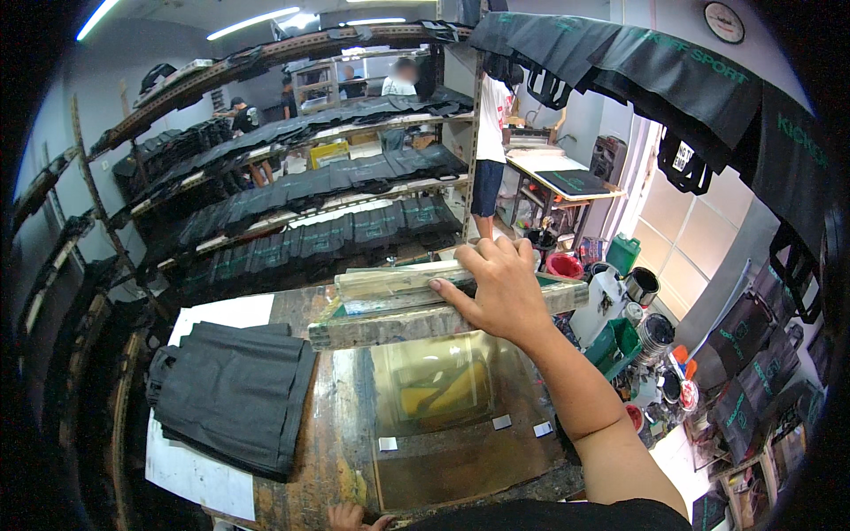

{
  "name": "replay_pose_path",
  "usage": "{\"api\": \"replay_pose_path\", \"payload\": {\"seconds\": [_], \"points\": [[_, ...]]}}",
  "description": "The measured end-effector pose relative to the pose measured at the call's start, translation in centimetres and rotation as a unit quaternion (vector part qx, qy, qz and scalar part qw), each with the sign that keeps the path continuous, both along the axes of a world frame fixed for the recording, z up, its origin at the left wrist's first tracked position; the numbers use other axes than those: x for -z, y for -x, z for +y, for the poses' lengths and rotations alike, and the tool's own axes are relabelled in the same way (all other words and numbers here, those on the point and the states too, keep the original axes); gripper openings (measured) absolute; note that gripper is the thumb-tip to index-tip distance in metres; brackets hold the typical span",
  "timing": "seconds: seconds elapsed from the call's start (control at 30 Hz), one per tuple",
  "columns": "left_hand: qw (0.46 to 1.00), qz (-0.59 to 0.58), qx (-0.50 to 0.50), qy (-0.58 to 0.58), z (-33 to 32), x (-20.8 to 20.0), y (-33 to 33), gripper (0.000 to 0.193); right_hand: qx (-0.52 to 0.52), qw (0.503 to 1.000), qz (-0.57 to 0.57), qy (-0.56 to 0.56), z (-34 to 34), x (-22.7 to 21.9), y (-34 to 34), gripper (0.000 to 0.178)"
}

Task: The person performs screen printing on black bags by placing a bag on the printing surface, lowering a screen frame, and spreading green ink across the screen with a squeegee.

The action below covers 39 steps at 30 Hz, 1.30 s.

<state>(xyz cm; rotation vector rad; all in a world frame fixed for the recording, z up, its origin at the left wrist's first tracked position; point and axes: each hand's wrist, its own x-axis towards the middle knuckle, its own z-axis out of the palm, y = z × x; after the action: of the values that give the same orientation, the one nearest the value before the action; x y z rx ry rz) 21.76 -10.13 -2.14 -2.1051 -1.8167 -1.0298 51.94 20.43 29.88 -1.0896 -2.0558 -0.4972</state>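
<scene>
One right hand (505, 288) clasps a pale bar (385, 284) at the frame (398, 331) beyond the glossy sheet (456, 465), left hand's (356, 518) grip unclear; I judge this bar-handling, calling for steady, closed fingers.

On the desk (329, 442) I count three small white tabs (388, 444) and one black fabric stack (235, 394). I see two hands (503, 288), one frame (398, 330), one clock (724, 22).
</scene>
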Motion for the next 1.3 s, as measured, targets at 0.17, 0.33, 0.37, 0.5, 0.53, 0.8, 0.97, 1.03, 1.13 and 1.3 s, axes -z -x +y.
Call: {"api": "replay_pose_path", "payload": {"seconds": [0.17,0.33,0.37,0.5,0.53,0.8,0.97,1.03,1.13,1.3], "points": [[1.000,0.010,-0.001,0.012,-0.1,0.4,0.3,0.058,0.003,1.000,-0.001,-0.012,0.0,-0.1,0.0,0.048],[1.000,0.005,0.003,0.012,-0.3,0.6,0.4,0.054,0.006,1.000,-0.010,-0.024,0.2,0.1,0.1,0.048],[1.000,0.003,0.004,0.020,-0.4,0.7,0.5,0.054,0.007,1.000,-0.010,-0.021,0.1,0.0,0.1,0.048],[0.999,-0.006,0.008,0.038,-0.5,0.8,0.5,0.053,0.001,1.000,-0.003,-0.021,0.1,0.0,0.1,0.047],[0.999,-0.005,0.006,0.037,-0.4,0.9,0.5,0.053,0.003,1.000,-0.006,-0.021,0.1,-0.1,0.1,0.047],[1.000,0.003,0.001,0.023,-0.3,1.0,0.4,0.055,0.003,1.000,-0.006,-0.013,0.0,0.0,0.0,0.047],[1.000,-0.003,0.015,0.021,-0.2,0.7,0.5,0.054,0.000,1.000,-0.003,-0.016,0.0,0.0,0.0,0.047],[1.000,-0.006,0.015,0.026,-0.3,0.8,0.5,0.053,0.000,1.000,-0.003,-0.011,-0.1,-0.1,0.0,0.047],[0.999,-0.006,0.003,0.031,-0.4,1.0,0.4,0.053,-0.001,1.000,-0.003,-0.014,0.0,0.0,0.1,0.047],[1.000,-0.002,-0.004,0.015,-0.3,0.3,0.0,0.054,-0.001,1.000,-0.007,-0.021,0.1,0.1,0.0,0.046]]}}
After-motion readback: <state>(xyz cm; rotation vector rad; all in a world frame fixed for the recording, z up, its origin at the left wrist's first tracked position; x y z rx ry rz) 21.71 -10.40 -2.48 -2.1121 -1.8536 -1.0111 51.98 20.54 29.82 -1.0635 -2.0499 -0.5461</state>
